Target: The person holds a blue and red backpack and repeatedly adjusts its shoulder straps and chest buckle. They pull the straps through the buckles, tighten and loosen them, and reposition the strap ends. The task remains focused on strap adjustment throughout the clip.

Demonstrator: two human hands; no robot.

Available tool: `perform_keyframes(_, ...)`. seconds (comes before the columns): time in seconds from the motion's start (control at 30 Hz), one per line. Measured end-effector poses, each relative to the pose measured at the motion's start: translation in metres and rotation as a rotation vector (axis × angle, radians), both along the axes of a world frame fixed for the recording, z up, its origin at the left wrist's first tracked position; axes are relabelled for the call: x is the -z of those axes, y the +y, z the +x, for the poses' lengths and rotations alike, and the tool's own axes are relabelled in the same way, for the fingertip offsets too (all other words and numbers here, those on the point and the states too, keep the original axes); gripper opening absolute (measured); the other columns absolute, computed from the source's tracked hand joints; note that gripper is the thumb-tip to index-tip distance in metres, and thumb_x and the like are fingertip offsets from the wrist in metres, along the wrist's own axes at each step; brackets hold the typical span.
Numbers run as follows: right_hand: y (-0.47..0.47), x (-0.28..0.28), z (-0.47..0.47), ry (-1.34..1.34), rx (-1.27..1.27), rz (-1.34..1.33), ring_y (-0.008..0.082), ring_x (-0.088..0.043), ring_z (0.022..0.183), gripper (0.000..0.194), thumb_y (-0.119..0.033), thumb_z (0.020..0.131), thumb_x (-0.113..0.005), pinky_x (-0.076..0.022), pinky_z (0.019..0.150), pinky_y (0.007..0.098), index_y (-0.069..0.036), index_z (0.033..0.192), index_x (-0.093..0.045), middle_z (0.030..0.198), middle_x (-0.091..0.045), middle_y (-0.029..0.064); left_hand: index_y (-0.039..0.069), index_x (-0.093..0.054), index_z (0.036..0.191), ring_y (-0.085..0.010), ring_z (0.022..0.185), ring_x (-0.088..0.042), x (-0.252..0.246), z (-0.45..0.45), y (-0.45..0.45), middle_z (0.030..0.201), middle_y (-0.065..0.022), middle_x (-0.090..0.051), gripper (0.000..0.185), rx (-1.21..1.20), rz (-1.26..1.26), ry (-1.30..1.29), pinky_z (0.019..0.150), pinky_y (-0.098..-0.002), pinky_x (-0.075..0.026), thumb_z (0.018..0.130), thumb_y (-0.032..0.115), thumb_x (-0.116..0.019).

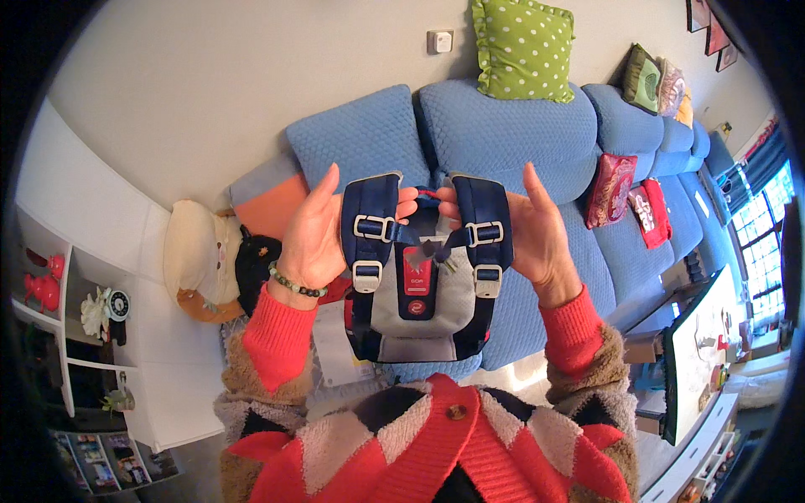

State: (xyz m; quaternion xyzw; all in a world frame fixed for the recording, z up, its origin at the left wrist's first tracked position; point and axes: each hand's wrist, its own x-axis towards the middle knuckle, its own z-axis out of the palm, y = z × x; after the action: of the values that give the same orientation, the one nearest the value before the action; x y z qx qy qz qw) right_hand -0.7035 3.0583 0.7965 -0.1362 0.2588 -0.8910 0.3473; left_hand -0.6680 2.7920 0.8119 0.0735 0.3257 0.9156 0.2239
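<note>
A small backpack (465,314) hangs before my chest, its grey mesh back panel facing me. It has navy padded shoulder straps with pale buckles and a red centre patch that bears writing. My left hand (314,251) supports the left shoulder strap (372,201), its fingers passing behind and showing at the inner edge. Likewise my right hand (541,242) is under the right shoulder strap (480,198). Both thumbs point up, away from the straps. Between the fingertips, a red and navy top loop (429,196) is partly visible. The backpack's far side is hidden.
Behind the backpack stands a blue quilted sofa (541,270), with a green dotted cushion (525,50) on its backrest and a red cushion (611,190) on its seat. A white shelf cabinet (170,390) is at left, near plush toys (195,261). A table (698,352) stands at right.
</note>
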Motion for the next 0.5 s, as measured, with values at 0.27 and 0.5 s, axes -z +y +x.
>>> perform_keyframes(0.27, 0.002, -0.006, -0.018, -0.001, 0.013, -0.029, 0.0364, -0.047, 0.127, 0.089, -0.063, 0.093, -0.034, -0.0370, 0.108, 0.0442, 0.013, 0.139, -0.028, 0.141, -0.039, 0.0286, -0.010, -0.031, 0.139, -0.0391, 0.129, -0.043, -0.007, -0.013, 0.003, 0.139, -0.0312, -0.039, 0.072, 0.016, 0.057, -0.016, 0.107, -0.0467, -0.038, 0.099, 0.050, -0.033)
perform_keyframes(0.5, 0.005, 0.002, -0.024, 0.036, 0.030, -0.024, 0.0361, -0.046, 0.128, 0.088, -0.062, 0.094, -0.033, -0.0374, 0.108, 0.0438, 0.014, 0.140, -0.027, 0.141, -0.040, 0.0285, -0.009, -0.033, 0.139, -0.0370, 0.129, -0.044, 0.000, -0.013, 0.004, 0.139, -0.0286, -0.041, 0.074, 0.009, 0.028, 0.023, 0.109, -0.0466, -0.036, 0.098, 0.052, -0.034)
